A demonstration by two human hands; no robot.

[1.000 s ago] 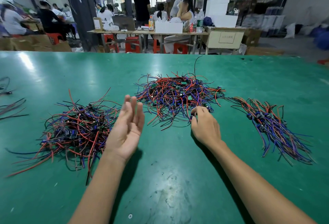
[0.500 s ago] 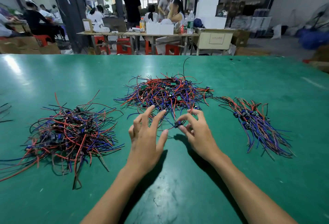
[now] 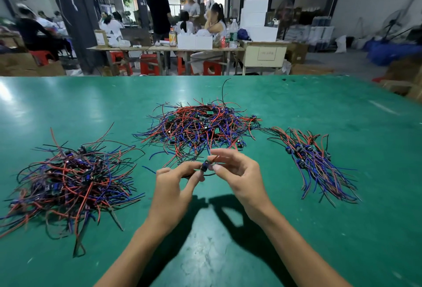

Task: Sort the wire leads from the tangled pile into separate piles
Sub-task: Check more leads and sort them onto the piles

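At the left of the frame a loose pile [image 3: 68, 181] of red, blue and black leads lies on the green table [image 3: 342, 241]. At centre the left hand [image 3: 173, 188] and right hand [image 3: 237, 177] meet above the table, both pinching one lead [image 3: 204, 166] by its small dark part, fingers curled round it. Just beyond them sits the tangled pile [image 3: 201, 127]. At the right lies a neater pile [image 3: 315, 161], leads running roughly parallel.
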